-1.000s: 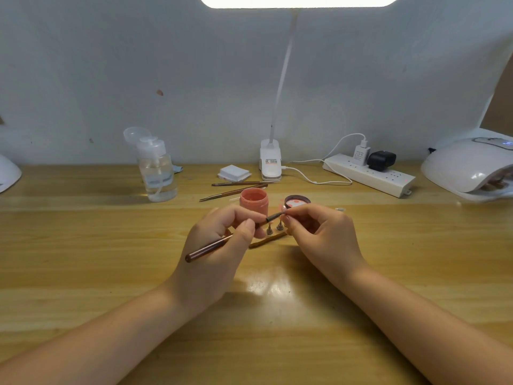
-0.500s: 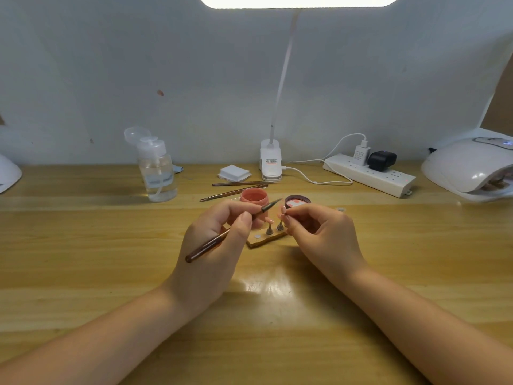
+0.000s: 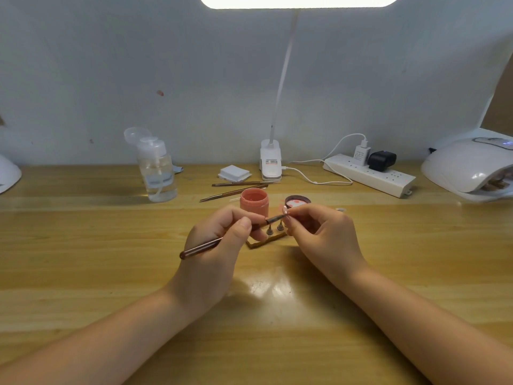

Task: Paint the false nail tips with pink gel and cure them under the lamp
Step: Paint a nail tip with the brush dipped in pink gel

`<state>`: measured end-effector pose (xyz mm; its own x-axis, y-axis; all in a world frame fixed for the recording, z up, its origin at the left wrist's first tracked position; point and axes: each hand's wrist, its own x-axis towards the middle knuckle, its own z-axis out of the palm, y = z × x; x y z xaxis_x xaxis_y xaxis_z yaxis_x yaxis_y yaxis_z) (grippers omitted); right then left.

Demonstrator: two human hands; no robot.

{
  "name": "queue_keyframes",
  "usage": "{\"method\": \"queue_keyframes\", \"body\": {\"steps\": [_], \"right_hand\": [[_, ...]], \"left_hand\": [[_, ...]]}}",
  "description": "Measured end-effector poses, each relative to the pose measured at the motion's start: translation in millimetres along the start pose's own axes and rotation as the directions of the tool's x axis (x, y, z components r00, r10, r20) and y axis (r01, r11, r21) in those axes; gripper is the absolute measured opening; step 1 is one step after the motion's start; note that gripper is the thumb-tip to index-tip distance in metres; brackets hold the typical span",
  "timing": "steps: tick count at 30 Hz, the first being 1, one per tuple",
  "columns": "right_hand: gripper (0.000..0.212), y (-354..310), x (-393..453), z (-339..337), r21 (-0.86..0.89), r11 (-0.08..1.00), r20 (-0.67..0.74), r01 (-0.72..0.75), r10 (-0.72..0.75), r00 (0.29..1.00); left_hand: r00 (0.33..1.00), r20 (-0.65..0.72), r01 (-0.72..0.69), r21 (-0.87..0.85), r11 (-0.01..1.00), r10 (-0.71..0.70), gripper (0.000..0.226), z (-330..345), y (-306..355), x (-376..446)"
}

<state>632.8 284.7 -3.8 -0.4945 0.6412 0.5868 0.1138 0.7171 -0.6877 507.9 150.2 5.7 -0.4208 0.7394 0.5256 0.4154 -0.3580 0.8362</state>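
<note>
So the left hand (image 3: 213,245) has a pen-style grip on a thin brown brush (image 3: 202,247), thumb and fingers pinched around the shaft, bristle end pointing right. The right hand (image 3: 322,234) has its fingers curled in a tight grip on a small nail tip (image 3: 285,209), held up just above the desk (image 3: 83,259), and the brush end touches it right there. The thing is tiny, so I can't tell how much pink is on it.

Right below the two hands sits a little wooden holder (image 3: 266,241) with a couple of small metal stands (image 3: 280,225) on it. Just behind are the open pink gel jar (image 3: 254,201) and its lid (image 3: 297,202) lying inside-up. The white curing lamp (image 3: 469,168) is way off at the far right of the desk, well apart from the hands. Two spare brushes (image 3: 238,188) lie behind the jar, near a clear pump bottle (image 3: 158,168).
</note>
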Motion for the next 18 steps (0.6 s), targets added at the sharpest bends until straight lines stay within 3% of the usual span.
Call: {"method": "queue_keyframes", "body": {"steps": [5, 18], "right_hand": [[0.014, -0.9, -0.2, 0.5, -0.005, 1.000, -0.010, 0.008, -0.008, 1.000], [0.014, -0.3, -0.3, 1.0, -0.049, 0.998, -0.017, 0.030, -0.031, 0.999]], "left_hand": [[0.999, -0.042, -0.004, -0.016, 1.000, 0.003, 0.023, -0.8, -0.2, 1.2], [0.999, 0.034, 0.032, 0.044, 0.999, -0.034, 0.022, -0.9, -1.2, 1.7]]}}
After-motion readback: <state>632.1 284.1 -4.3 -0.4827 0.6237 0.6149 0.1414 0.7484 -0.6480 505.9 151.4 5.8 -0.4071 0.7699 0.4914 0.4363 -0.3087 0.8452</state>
